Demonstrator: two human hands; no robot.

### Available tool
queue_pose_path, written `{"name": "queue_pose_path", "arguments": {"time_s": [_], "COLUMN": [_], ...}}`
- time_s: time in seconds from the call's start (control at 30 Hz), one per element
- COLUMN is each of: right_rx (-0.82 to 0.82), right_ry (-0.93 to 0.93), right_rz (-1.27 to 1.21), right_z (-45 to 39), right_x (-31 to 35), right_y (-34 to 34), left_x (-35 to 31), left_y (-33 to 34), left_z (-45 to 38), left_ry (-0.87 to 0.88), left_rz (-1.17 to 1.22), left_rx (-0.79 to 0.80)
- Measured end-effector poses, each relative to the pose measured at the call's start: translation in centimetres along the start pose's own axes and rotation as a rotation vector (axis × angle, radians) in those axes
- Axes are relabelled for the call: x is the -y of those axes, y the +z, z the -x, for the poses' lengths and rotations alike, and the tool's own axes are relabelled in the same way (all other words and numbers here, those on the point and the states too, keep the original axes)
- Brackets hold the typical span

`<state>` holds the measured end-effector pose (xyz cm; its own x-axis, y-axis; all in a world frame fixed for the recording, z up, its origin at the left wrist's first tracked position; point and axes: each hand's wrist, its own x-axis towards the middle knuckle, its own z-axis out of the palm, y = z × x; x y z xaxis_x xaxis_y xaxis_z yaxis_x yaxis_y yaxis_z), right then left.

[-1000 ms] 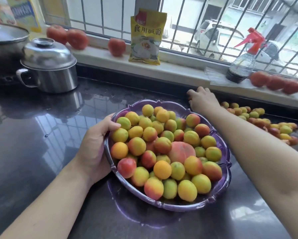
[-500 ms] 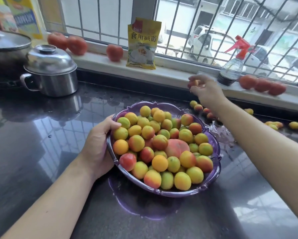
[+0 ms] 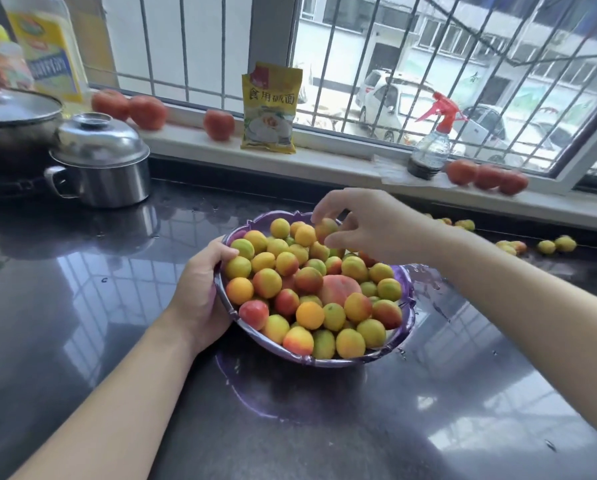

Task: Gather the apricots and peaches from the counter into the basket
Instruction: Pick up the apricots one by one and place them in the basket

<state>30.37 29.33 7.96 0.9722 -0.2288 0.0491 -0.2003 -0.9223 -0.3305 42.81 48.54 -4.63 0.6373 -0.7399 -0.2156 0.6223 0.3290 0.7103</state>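
Note:
A purple translucent basket (image 3: 406, 289) sits on the dark counter, heaped with several yellow, orange and red apricots and one larger pink peach (image 3: 338, 289). My left hand (image 3: 203, 289) grips the basket's left rim, thumb over the edge. My right hand (image 3: 363, 225) hovers over the basket's far side, its fingertips pinching an orange-red apricot (image 3: 326, 230) just above the pile. Several loose apricots (image 3: 555, 244) lie on the counter at the far right, near the wall under the sill.
A steel lidded pot (image 3: 99, 164) and a dark pan (image 3: 13, 126) stand at the back left. On the windowsill are tomatoes (image 3: 218, 124), a yellow packet (image 3: 270, 107) and a spray bottle (image 3: 430, 147). Water drops spot the glossy counter.
My right hand came back from the loose fruit at the far right with an apricot and now holds it over the basket. The left hand stayed on the rim.

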Motion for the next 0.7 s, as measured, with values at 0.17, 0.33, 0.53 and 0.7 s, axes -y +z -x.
{"name": "queue_pose_path", "arguments": {"time_s": [0.17, 0.33, 0.53, 0.7], "right_rx": [0.115, 0.139, 0.13, 0.118], "right_ry": [-0.045, -0.087, -0.1, -0.109], "right_rz": [0.062, 0.097, 0.136, 0.136], "right_z": [-0.8, -0.8, -1.0, -0.8], "right_x": [0.4, 0.5, 0.6, 0.5], "right_y": [1.8, 2.3, 2.8, 3.0], "left_x": [0.0, 0.1, 0.2, 0.2], "left_y": [-0.2, -0.4, -0.5, -0.3], "left_z": [-0.2, -0.3, -0.3, -0.3], "left_ry": [0.003, 0.021, 0.028, 0.035], "left_rz": [0.015, 0.02, 0.017, -0.007], "left_rx": [-0.005, -0.002, 0.031, 0.033]}}
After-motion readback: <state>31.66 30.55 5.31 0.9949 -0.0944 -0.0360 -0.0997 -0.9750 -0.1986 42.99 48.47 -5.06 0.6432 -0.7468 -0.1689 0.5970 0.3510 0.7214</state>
